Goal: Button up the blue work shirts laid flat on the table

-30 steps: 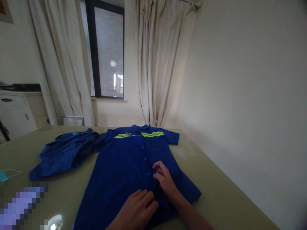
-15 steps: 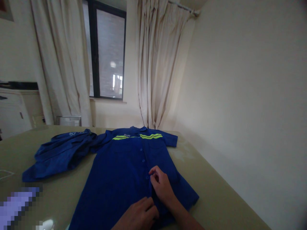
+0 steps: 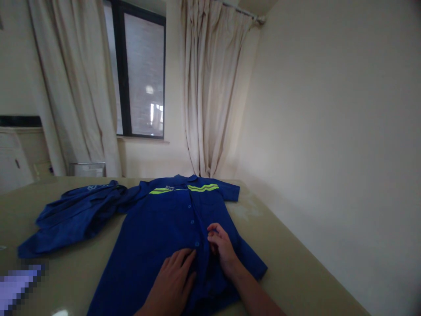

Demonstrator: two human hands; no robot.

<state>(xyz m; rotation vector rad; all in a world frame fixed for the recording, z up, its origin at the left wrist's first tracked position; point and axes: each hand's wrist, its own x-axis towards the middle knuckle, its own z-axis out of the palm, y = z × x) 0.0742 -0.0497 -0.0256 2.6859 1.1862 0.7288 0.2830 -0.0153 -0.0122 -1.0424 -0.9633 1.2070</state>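
Note:
A blue short-sleeved shirt [image 3: 148,237] with yellow-green reflective stripes lies front up on the table, collar toward the window. Its buttons run down the middle, and the lower front is parted. My left hand [image 3: 176,274] rests flat on the shirt's left front panel, fingers spread a little, beside a button. To its right, my right hand [image 3: 222,248] has its fingers curled in a pinch on the edge of the other front panel, which is slightly raised.
Another blue garment [image 3: 79,215] lies crumpled at the left, touching the shirt's sleeve. The greenish table [image 3: 296,267] runs along a wall on the right. A blurred purple item [image 3: 16,287] is at the near left. Curtains and a window stand behind.
My left hand has moved left and up from the shirt's opening, its fingers now spread on the cloth. My right hand has shifted slightly right, and the opening is wider. The view has turned slightly right.

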